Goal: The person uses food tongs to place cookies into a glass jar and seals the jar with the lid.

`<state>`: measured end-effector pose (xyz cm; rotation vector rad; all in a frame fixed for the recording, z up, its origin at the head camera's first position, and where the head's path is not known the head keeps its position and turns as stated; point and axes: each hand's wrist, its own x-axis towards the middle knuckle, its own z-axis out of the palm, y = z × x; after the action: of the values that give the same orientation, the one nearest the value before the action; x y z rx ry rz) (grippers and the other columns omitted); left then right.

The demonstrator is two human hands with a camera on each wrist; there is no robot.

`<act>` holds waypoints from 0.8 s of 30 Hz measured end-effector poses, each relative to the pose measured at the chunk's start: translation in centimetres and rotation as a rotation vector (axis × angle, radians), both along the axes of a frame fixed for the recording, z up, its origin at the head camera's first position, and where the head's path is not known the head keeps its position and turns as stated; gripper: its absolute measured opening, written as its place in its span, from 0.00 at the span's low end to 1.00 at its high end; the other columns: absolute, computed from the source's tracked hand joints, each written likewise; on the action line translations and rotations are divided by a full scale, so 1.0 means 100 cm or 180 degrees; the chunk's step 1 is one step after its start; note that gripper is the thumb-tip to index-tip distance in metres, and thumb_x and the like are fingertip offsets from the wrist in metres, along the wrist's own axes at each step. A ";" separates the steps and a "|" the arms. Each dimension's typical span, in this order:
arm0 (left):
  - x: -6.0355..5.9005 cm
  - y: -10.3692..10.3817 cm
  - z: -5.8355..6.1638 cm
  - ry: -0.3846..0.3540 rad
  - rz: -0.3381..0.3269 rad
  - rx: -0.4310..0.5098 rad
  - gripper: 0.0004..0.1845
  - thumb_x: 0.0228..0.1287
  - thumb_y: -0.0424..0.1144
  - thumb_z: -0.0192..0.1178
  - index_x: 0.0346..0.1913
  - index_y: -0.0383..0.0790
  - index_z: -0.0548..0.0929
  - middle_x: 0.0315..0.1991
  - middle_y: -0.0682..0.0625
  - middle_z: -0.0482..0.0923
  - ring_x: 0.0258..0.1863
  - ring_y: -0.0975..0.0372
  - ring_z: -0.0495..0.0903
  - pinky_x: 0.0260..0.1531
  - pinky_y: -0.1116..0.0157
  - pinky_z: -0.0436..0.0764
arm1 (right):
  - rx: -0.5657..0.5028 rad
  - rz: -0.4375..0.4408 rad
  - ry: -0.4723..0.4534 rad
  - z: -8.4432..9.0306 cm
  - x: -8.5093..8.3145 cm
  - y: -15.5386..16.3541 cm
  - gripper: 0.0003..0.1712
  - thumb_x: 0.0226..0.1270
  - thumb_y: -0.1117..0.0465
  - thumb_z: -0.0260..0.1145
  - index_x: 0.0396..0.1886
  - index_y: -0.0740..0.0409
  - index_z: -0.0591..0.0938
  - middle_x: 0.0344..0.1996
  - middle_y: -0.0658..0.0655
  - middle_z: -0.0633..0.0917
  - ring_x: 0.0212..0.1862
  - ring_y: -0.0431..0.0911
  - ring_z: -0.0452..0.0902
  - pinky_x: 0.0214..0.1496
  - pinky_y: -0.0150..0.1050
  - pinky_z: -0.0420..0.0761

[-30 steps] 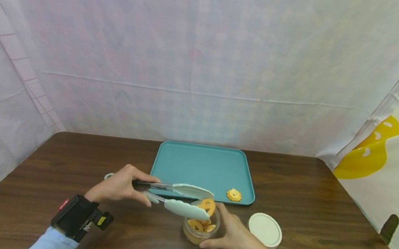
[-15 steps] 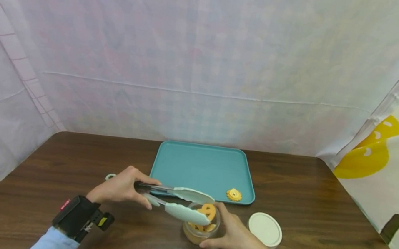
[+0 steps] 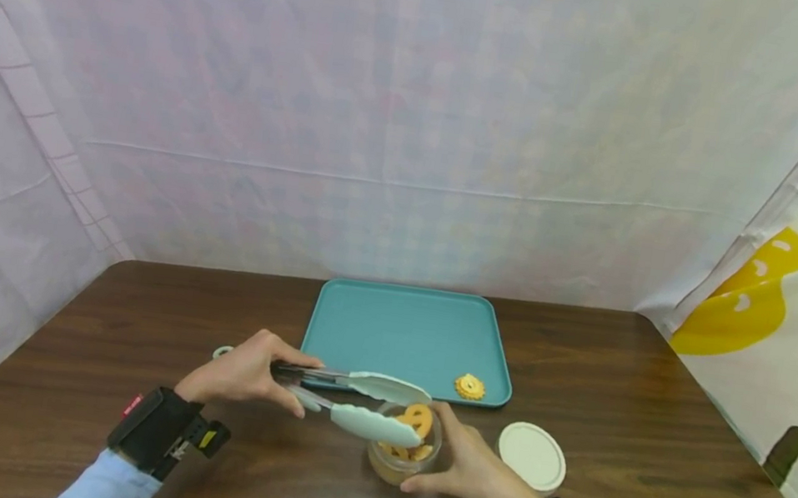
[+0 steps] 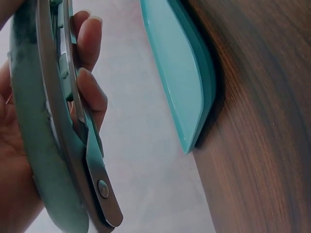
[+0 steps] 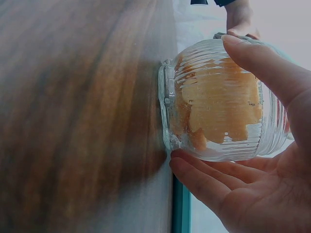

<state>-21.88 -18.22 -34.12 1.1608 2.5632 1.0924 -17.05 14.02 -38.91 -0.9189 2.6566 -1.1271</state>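
My left hand (image 3: pixel 246 372) grips a pair of tongs (image 3: pixel 376 425) with pale green tips, its fingers curled round the metal arms in the left wrist view. The tong tips are spread apart over the mouth of a ribbed glass jar (image 5: pixel 218 102) full of cookies. One ring-shaped cookie (image 3: pixel 418 418) stands up at the jar's mouth, right by the nearer tip. My right hand (image 3: pixel 471 471) holds the jar on the table, thumb on one side and fingers on the other. Part of the jar's mouth is hidden behind the nearer tip.
A blue-green tray (image 3: pixel 403 329) lies at the back, with one scalloped round cookie (image 3: pixel 469 387) at its near right corner. To the right of my right hand lies a round white lid (image 3: pixel 531 457). A pale curtain (image 3: pixel 416 117) hangs behind the wooden table (image 3: pixel 615 387).
The tongs have shifted slightly to the right and toward me, and the ring-shaped cookie sits a little lower in the jar. The right hand has kept its hold on the jar.
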 end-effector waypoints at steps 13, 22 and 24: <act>0.002 -0.002 0.000 -0.0122 0.0007 -0.0051 0.33 0.40 0.51 0.68 0.52 0.38 0.78 0.40 0.45 0.81 0.27 0.69 0.75 0.26 0.70 0.73 | -0.0039 0.0069 0.0052 0.000 0.001 0.000 0.44 0.45 0.41 0.68 0.57 0.56 0.62 0.50 0.53 0.76 0.50 0.46 0.72 0.49 0.42 0.72; 0.003 -0.003 -0.001 -0.0220 -0.0058 0.0032 0.34 0.41 0.50 0.68 0.53 0.36 0.77 0.43 0.43 0.80 0.29 0.67 0.76 0.28 0.68 0.75 | -0.0013 0.0045 0.0026 0.001 0.002 0.000 0.45 0.45 0.40 0.68 0.58 0.57 0.62 0.51 0.55 0.75 0.52 0.48 0.72 0.49 0.44 0.72; 0.003 -0.003 -0.001 -0.0233 -0.0055 0.0038 0.33 0.41 0.50 0.68 0.53 0.37 0.77 0.44 0.43 0.79 0.30 0.67 0.77 0.29 0.68 0.76 | -0.0009 0.0042 0.0018 0.000 0.002 0.000 0.45 0.45 0.39 0.67 0.58 0.57 0.62 0.52 0.55 0.75 0.52 0.48 0.72 0.50 0.44 0.72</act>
<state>-21.60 -18.54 -34.18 1.1218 2.4906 1.1262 -16.86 14.00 -38.88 -0.9400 2.6502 -1.1276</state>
